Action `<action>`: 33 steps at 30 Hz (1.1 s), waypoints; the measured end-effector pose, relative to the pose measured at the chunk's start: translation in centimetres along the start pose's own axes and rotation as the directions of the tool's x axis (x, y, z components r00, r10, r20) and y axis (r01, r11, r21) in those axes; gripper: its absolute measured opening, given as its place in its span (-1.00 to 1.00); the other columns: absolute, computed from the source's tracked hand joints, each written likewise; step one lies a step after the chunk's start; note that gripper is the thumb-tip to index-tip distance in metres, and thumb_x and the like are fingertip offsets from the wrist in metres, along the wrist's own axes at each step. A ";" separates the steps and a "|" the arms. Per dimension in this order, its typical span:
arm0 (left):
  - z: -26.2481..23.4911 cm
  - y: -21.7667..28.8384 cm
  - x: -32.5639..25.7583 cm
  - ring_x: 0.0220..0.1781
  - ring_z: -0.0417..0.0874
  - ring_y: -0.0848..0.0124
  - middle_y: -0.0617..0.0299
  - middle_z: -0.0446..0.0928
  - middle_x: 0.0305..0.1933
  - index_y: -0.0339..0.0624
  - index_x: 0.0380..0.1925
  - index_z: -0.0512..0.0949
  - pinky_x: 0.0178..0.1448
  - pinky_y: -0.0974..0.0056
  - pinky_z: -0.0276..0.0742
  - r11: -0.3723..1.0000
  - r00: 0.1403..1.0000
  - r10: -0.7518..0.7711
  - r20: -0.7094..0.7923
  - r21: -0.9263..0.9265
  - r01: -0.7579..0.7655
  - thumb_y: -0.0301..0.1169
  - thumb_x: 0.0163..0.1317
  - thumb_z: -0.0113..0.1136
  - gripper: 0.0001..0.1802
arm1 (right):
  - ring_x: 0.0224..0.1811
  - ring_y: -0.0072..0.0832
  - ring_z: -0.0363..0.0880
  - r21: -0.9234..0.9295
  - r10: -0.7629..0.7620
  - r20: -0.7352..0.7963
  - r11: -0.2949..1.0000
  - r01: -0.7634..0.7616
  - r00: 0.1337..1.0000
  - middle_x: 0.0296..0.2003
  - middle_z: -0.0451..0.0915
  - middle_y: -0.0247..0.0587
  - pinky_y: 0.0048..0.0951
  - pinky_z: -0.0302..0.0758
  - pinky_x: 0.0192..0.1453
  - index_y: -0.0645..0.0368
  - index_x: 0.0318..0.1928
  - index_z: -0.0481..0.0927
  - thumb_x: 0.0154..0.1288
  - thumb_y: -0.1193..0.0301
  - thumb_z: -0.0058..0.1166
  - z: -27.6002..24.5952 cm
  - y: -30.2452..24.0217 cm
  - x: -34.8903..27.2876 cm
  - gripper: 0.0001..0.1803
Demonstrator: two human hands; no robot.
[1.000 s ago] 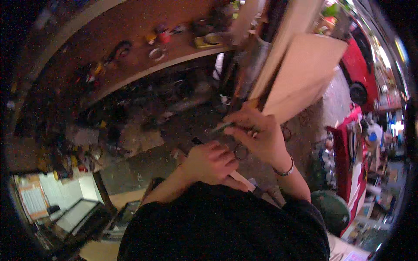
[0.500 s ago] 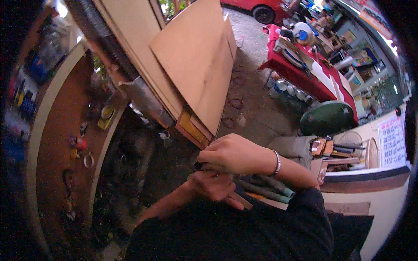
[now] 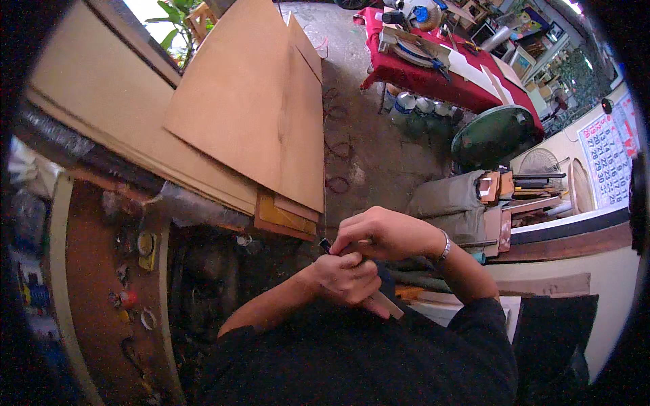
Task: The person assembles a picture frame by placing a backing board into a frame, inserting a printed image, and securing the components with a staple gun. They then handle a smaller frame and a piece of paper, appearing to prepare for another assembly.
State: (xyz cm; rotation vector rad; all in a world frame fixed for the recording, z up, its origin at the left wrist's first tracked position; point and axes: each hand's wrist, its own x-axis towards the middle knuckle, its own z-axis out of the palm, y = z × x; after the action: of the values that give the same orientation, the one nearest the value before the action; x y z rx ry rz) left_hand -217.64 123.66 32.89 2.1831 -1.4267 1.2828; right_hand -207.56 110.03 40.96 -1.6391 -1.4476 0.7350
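Observation:
Close to my body, my left hand [image 3: 345, 277] is closed around a narrow, flat, wood-coloured strip [image 3: 388, 306], whose end sticks out below the fist. Just above, my right hand [image 3: 393, 233], with a silver band at the wrist, has its fingers curled in a pinch against the top of the left hand. A small black piece [image 3: 326, 245] with a light edge pokes out by the fingertips. Whether it belongs to the strip cannot be made out, and what the right fingers pinch is hidden.
Large wood panels [image 3: 250, 101] lean ahead to the left, beside a brown shelf [image 3: 101, 271] with small items. A red-covered table [image 3: 413, 78] carries a saw-like machine. A green round object [image 3: 493, 137], wood offcuts [image 3: 531, 193] and a wall calendar [image 3: 602, 159] stand right.
My view has turned, so the panels and table sit further left. My right hand has lifted and shifted slightly off the left one, exposing the left knuckles and the black piece.

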 end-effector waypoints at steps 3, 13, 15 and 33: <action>3.8 -3.8 0.4 -0.39 0.39 0.51 0.46 0.32 -0.60 0.17 -0.67 0.45 -0.21 0.34 0.18 0.999 0.999 -0.035 0.033 -0.019 0.036 0.07 -0.14 0.25 -0.68 | -0.28 -0.22 0.61 0.014 -0.002 -0.029 1.000 0.002 1.000 -0.33 0.58 -0.16 -0.31 0.55 -0.16 0.18 -0.17 0.65 0.13 0.54 0.19 -3.6 4.5 -0.4 -0.79; 21.8 -21.3 4.2 -0.44 0.33 0.49 0.45 0.24 -0.61 0.12 -0.68 0.38 -0.14 0.35 0.16 0.975 0.991 -0.077 0.113 -0.199 0.099 0.12 -0.05 0.24 -0.59 | -0.24 -0.31 0.58 0.205 0.008 0.097 0.978 -0.028 0.995 -0.28 0.57 -0.18 -0.36 0.53 -0.16 0.20 -0.24 0.69 0.06 0.52 0.23 -23.5 22.4 -0.2 -0.80; 24.6 -25.4 6.2 -0.45 0.34 0.49 0.44 0.24 -0.61 0.10 -0.68 0.38 -0.13 0.35 0.17 0.976 0.993 -0.062 0.099 -0.201 0.081 0.15 -0.02 0.24 -0.55 | -0.23 -0.31 0.59 0.183 0.017 0.100 0.983 -0.035 0.995 -0.27 0.57 -0.16 -0.36 0.53 -0.14 0.21 -0.23 0.69 0.08 0.51 0.23 -28.1 24.4 -0.4 -0.81; 39.9 -58.7 6.6 -0.52 0.33 0.40 0.37 0.28 -0.69 0.00 -0.79 0.33 -0.36 0.26 0.17 0.859 0.848 -0.503 0.166 -0.014 0.512 0.20 -0.12 0.34 -0.41 | -0.11 -0.43 0.57 0.494 0.375 -0.425 0.859 -0.136 0.824 -0.23 0.62 -0.23 -0.40 0.46 0.10 0.22 -0.06 0.56 0.53 0.06 -0.19 -43.7 45.8 2.8 -0.54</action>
State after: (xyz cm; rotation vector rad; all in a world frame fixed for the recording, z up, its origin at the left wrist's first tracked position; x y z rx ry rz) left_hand -146.45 124.69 29.33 2.4349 -0.8145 0.8829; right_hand -146.94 103.75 23.75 -1.5219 -0.6175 0.6534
